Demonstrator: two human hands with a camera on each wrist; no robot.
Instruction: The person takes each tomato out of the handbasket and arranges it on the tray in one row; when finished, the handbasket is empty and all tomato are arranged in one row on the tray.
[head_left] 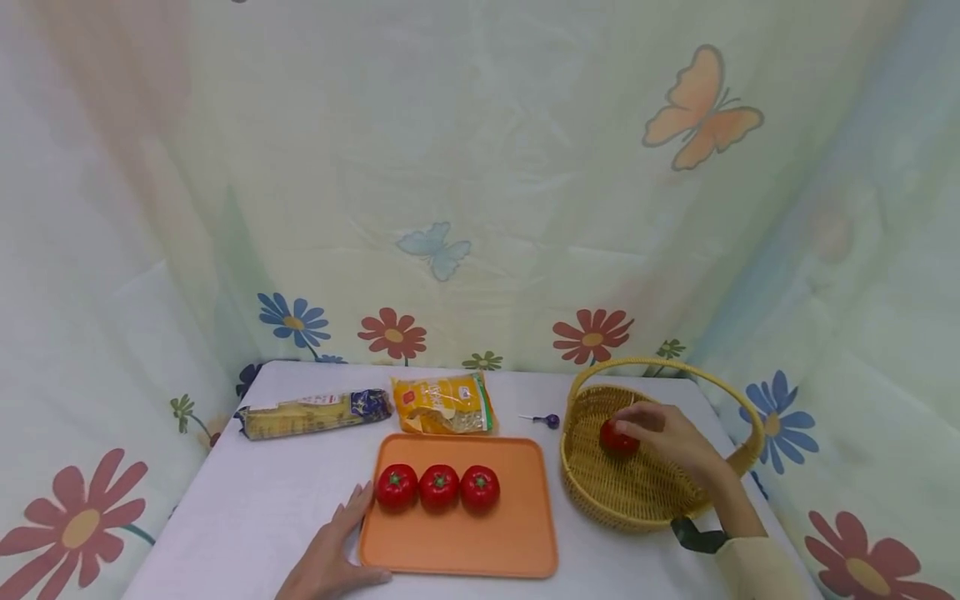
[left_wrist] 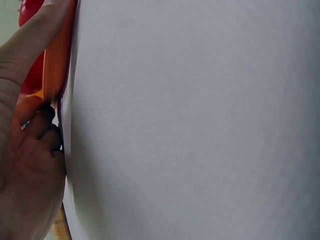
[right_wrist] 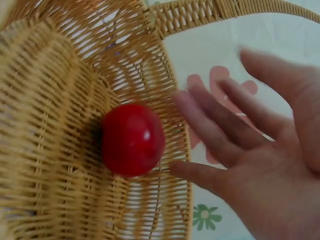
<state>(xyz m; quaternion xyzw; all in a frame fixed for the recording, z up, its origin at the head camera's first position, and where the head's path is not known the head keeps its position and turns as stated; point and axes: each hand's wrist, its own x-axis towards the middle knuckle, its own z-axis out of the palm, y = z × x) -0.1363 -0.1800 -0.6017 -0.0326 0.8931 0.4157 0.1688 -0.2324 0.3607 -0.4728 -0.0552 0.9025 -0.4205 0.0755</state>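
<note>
My right hand [head_left: 671, 435] reaches into a wicker basket [head_left: 600, 510], over a tomato [head_left: 619, 440] inside it. In the right wrist view, the hand's [right_wrist: 255, 135] fingers are spread and apart from the shiny red tomato [right_wrist: 133, 140], which lies against the weave of the basket [right_wrist: 45, 150]. At the near left corner of an orange tray [head_left: 465, 550], my left hand [head_left: 330, 542] rests with fingers along the left side and thumb by the near edge. Three red tomatoes [head_left: 439, 488] sit in a row on the tray.
Behind the tray lies a yellow food bag [head_left: 444, 405], with a long pack of noodles [head_left: 315, 413] to its left. A small purple lollipop [head_left: 551, 421] lies between bag and basket. The basket's tall handle [head_left: 652, 362] arches over it. A printed curtain [head_left: 480, 167] surrounds the white table.
</note>
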